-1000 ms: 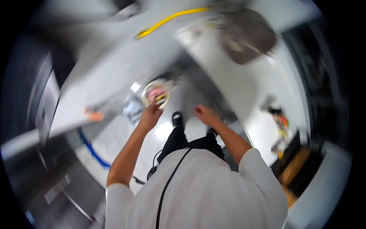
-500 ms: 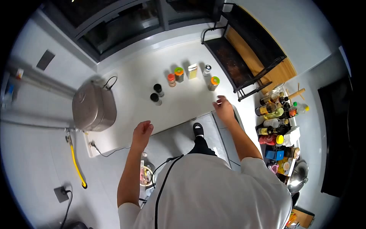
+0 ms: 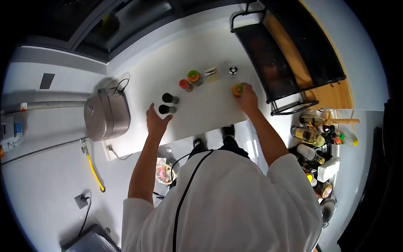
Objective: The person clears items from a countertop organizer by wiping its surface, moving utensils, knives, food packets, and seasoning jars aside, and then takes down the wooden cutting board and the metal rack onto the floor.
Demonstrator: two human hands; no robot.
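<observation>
My right hand (image 3: 248,101) is at the right of the counter, its fingers around the side of a spice jar with a green and orange lid (image 3: 238,89). My left hand (image 3: 157,120) is open, thumb and fingers spread, just short of a black-capped jar (image 3: 166,109). Another black-capped jar (image 3: 169,98) stands behind that one. Farther back is a red-capped jar (image 3: 185,85), beside a second jar with a green and orange lid (image 3: 194,77). A small pale packet (image 3: 210,74) and a clear jar with a silvery cap (image 3: 233,71) stand to their right.
A metallic rice cooker (image 3: 108,114) sits at the counter's left end. On the right stands a black two-tier rack (image 3: 268,63), with several bottles (image 3: 308,134) crowded nearer me. A bin (image 3: 165,173) is on the floor below the white counter (image 3: 205,117).
Both hands have reached forward over the counter. My right hand has come onto the green-and-orange-lidded jar; my left hand has opened near the black-capped jars. The camera view has shifted.
</observation>
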